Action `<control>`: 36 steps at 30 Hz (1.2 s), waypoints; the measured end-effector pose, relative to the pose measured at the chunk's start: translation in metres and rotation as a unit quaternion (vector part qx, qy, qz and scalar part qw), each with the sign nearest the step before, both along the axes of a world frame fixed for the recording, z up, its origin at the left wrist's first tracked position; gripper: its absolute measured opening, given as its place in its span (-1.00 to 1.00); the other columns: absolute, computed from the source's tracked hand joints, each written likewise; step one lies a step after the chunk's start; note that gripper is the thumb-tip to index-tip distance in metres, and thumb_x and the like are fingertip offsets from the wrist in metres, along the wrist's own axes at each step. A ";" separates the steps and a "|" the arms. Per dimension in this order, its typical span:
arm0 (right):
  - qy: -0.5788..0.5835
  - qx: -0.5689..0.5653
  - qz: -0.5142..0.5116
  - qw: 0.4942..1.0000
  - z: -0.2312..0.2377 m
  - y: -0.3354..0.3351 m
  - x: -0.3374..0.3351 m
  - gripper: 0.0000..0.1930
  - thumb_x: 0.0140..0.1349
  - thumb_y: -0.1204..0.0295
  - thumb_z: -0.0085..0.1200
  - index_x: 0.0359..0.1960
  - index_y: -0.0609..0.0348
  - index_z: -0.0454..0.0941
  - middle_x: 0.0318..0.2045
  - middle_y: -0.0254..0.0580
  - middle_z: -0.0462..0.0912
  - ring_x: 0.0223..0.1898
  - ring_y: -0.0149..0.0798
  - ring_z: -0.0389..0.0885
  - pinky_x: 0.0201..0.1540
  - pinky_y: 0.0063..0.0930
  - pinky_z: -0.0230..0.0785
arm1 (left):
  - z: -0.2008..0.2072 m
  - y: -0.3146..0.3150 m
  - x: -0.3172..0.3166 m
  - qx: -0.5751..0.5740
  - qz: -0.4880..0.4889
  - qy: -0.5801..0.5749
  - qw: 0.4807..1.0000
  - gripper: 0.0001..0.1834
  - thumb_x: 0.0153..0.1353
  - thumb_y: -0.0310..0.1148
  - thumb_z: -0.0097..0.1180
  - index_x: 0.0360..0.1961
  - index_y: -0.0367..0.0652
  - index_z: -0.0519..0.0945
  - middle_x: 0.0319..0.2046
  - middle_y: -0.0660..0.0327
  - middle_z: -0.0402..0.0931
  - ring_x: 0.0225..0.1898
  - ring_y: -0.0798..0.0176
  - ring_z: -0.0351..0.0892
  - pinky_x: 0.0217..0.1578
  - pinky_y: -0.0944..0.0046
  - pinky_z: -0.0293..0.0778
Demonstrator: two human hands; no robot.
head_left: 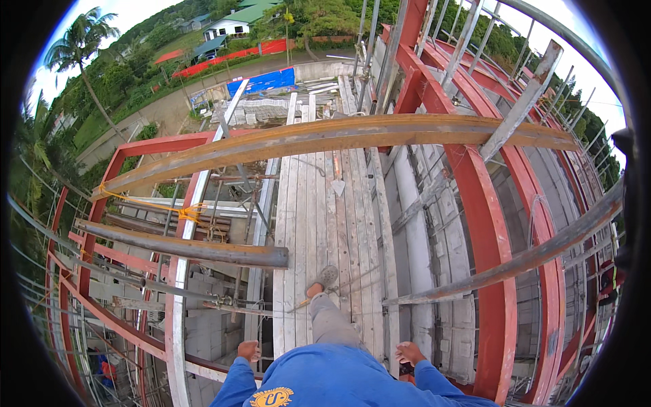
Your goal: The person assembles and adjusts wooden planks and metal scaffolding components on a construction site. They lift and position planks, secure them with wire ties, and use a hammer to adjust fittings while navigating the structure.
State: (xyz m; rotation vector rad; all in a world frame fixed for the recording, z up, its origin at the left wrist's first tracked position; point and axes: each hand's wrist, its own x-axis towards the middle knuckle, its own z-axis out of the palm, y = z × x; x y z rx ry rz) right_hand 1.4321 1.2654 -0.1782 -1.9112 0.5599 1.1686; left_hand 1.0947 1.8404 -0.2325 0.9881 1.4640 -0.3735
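Observation:
Both arms, in blue sleeves, hang low at my sides. My left hand (249, 351) is loosely curled beside the left edge of the plank walkway (298, 203), with nothing visible in it. My right hand (409, 353) is near the walkway's right edge, its fingers half bent and apart, holding nothing that I can see. One foot in a grey clog (327, 277) is forward on the planks. Farther along lies a pointed trowel (338, 186). A long rusty steel beam (325, 134) crosses over the walkway, and a rusty round pipe (203, 251) ends at its left edge.
Red steel beams (488, 251) stand on the right, crossed by a slanting scaffold pipe (522, 261). A silvery metal bar (182, 285) runs along the left, with yellow rope (190, 213) tied around it. Deep gaps lie either side. Beyond are a blue tarp (268, 83) and stacked materials.

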 end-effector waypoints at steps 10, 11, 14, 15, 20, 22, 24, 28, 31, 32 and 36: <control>-0.345 0.011 0.189 0.919 0.073 0.371 0.420 -0.54 0.38 0.11 0.21 0.11 0.23 0.69 -0.04 0.18 0.78 0.05 0.18 0.74 0.13 -0.07 0.53 | 0.069 0.226 0.268 0.120 -0.051 -0.087 0.988 -0.53 0.48 -0.04 0.17 0.24 -0.11 0.56 -0.13 0.14 0.71 -0.27 0.20 0.76 -0.38 0.16 0.68; -0.382 0.025 0.185 0.905 0.105 0.404 0.461 -0.51 0.39 0.10 0.20 0.19 0.20 0.65 -0.03 0.20 0.77 0.04 0.18 0.74 0.12 -0.05 0.53 | 0.081 0.250 0.331 0.143 0.006 -0.108 0.984 -0.53 0.49 -0.05 0.15 0.25 -0.12 0.56 -0.15 0.14 0.71 -0.28 0.20 0.75 -0.40 0.14 0.67; -0.443 0.048 0.106 0.889 0.181 0.495 0.574 -0.47 0.44 0.08 0.15 0.25 0.23 0.60 -0.02 0.20 0.77 0.04 0.16 0.74 0.13 -0.05 0.52 | 0.136 0.292 0.483 0.172 0.023 -0.157 0.972 -0.52 0.50 -0.06 0.15 0.26 -0.14 0.55 -0.12 0.14 0.72 -0.24 0.20 0.76 -0.34 0.15 0.66; -0.474 0.056 0.080 0.875 0.192 0.515 0.610 -0.47 0.45 0.08 0.14 0.25 0.25 0.60 -0.03 0.20 0.77 0.04 0.16 0.74 0.13 -0.06 0.51 | 0.154 0.302 0.531 0.171 -0.004 -0.171 0.970 -0.52 0.50 -0.06 0.15 0.27 -0.14 0.55 -0.11 0.13 0.72 -0.22 0.21 0.76 -0.30 0.16 0.65; -0.580 0.017 0.053 0.813 0.230 0.583 0.772 -0.42 0.47 0.07 0.14 0.35 0.23 0.51 0.16 0.20 0.67 0.24 0.18 0.60 0.28 0.00 0.41 | 0.210 0.340 0.742 0.160 -0.070 -0.272 0.946 -0.54 0.49 -0.07 0.19 0.22 -0.15 0.58 -0.10 0.14 0.74 -0.17 0.24 0.75 -0.20 0.21 0.62; -0.603 -0.034 0.068 0.794 0.206 0.590 0.834 -0.40 0.46 0.07 0.15 0.38 0.20 0.48 0.25 0.18 0.61 0.32 0.20 0.51 0.36 0.04 0.33 | 0.209 0.360 0.828 0.121 -0.074 -0.287 0.947 -0.55 0.49 -0.09 0.20 0.21 -0.19 0.60 -0.13 0.14 0.74 -0.21 0.25 0.75 -0.24 0.23 0.60; -0.622 -0.089 0.099 0.772 0.175 0.587 0.899 -0.38 0.45 0.07 0.16 0.41 0.17 0.45 0.31 0.15 0.55 0.40 0.21 0.42 0.47 0.10 0.21 | 0.195 0.383 0.921 0.098 -0.092 -0.301 0.944 -0.55 0.49 -0.10 0.20 0.20 -0.21 0.61 -0.15 0.15 0.74 -0.24 0.26 0.74 -0.26 0.24 0.60; -0.613 -0.289 0.225 0.700 0.109 0.594 0.977 -0.48 0.46 0.12 0.13 0.33 0.12 0.55 0.30 0.03 0.57 0.43 0.16 0.37 0.57 0.29 -0.05 | 0.134 0.440 1.100 0.083 -0.133 -0.310 0.938 -0.54 0.48 -0.06 0.21 0.18 -0.19 0.62 -0.17 0.16 0.74 -0.23 0.26 0.74 -0.27 0.24 0.61; -0.589 -0.304 0.246 0.707 0.104 0.602 0.983 -0.62 0.45 0.18 0.10 0.14 0.09 0.71 0.24 -0.10 0.64 0.39 0.08 0.40 0.56 0.33 -0.09 | 0.056 0.474 1.229 0.048 -0.159 -0.276 0.947 -0.54 0.48 -0.04 0.21 0.17 -0.18 0.63 -0.19 0.18 0.73 -0.25 0.27 0.74 -0.29 0.24 0.61; -0.584 -0.300 0.238 0.715 0.103 0.597 0.981 -0.66 0.45 0.21 0.07 0.08 0.07 0.75 0.19 -0.13 0.67 0.37 0.06 0.42 0.56 0.28 -0.09 | 0.014 0.479 1.266 0.054 -0.208 -0.252 0.944 -0.55 0.48 -0.05 0.21 0.15 -0.19 0.64 -0.20 0.18 0.72 -0.25 0.29 0.73 -0.29 0.26 0.60; -0.562 -0.327 0.239 0.721 0.102 0.599 0.984 -0.62 0.45 0.23 -0.09 -0.11 0.04 0.82 0.08 -0.21 0.74 0.29 0.00 0.47 0.54 0.14 -0.11 | -0.197 0.499 1.369 0.219 -0.568 -0.191 0.770 -0.50 0.39 -0.03 0.24 0.02 -0.31 0.70 -0.13 -0.06 0.74 -0.13 -0.05 0.76 -0.11 0.00 0.63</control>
